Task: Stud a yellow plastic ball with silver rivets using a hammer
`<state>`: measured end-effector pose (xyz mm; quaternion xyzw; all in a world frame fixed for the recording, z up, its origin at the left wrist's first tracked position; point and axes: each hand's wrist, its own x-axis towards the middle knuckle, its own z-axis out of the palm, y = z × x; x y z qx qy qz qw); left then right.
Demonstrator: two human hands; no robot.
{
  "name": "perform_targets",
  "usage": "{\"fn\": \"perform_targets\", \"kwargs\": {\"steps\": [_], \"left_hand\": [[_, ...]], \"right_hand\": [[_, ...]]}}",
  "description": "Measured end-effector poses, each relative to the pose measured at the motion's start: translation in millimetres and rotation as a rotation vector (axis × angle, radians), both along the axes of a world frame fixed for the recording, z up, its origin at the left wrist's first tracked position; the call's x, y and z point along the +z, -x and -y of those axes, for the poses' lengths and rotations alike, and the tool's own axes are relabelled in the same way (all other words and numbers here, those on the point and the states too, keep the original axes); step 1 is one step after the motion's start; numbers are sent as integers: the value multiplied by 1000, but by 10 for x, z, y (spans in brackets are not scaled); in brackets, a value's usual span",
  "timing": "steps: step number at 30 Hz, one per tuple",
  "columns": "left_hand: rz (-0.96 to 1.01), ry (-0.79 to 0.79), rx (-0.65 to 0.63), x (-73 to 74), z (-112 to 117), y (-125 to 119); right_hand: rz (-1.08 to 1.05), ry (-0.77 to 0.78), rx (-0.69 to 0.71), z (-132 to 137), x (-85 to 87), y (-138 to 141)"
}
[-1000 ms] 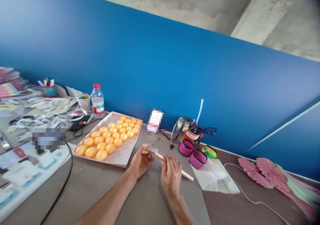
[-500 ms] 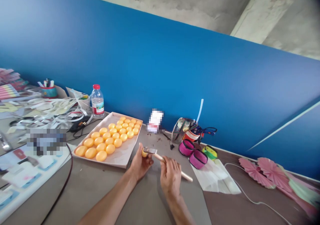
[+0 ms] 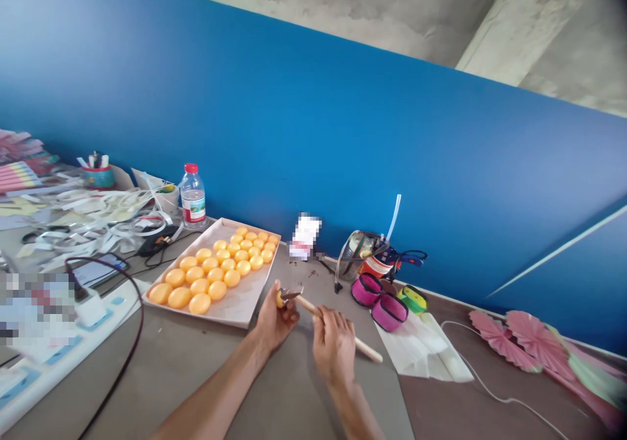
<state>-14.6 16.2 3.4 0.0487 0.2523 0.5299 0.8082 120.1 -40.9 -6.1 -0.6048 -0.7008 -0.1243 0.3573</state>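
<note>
My left hand [image 3: 278, 319] is closed around a small orange ball [image 3: 280, 298], which mostly hides behind the fingers. My right hand [image 3: 334, 339] grips the pale wooden handle of a flat brush [image 3: 368, 348]. Its metal collar slants up toward the ball, and its tip lies at the ball's side; whether they touch I cannot tell. Left of my hands, a shallow cardboard tray [image 3: 245, 311] holds rows of orange balls [image 3: 199, 303], with bare board along its right side.
A water bottle [image 3: 193, 198] stands behind the tray. Pink bands [image 3: 389, 313] and a cluttered clear container [image 3: 351, 257] stand at the right. A power strip [image 3: 110, 313], a dark cable [image 3: 140, 342] and plastic strips [image 3: 105, 218] lie at the left. The blue partition [image 3: 313, 126] closes off the back.
The brush has turned slightly in my right hand, its handle end dipping down and right while the metal collar tilts. My left hand keeps nearly the same place with the ball.
</note>
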Motion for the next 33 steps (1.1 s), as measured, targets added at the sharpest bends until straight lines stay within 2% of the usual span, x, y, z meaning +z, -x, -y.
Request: {"fn": "perform_targets", "kwargs": {"steps": [2,6,10,15,19,24,28,33], "left_hand": [[4,-12,19,-5,-2,9],[20,-63,-23,2,8,17],[8,-21,-3,3,6,20],[33,-72,-5,-18,-7,21],[4,-14,6,-21,-2,8],[-15,-28,8,24,12,1],[-39,4,17,31,12,-7],[-11,-50,10,30,13,-9]], "right_hand": [[1,-2,9,-3,-6,-6],[-42,-72,-12,-3,-8,-17],[9,-6,23,-1,0,-13],[-29,-93,15,7,14,-8],[1,-30,20,2,16,-14],[-27,-85,11,6,17,-18],[11,-37,29,8,11,-8],[-22,-105,14,6,1,-19]]}}
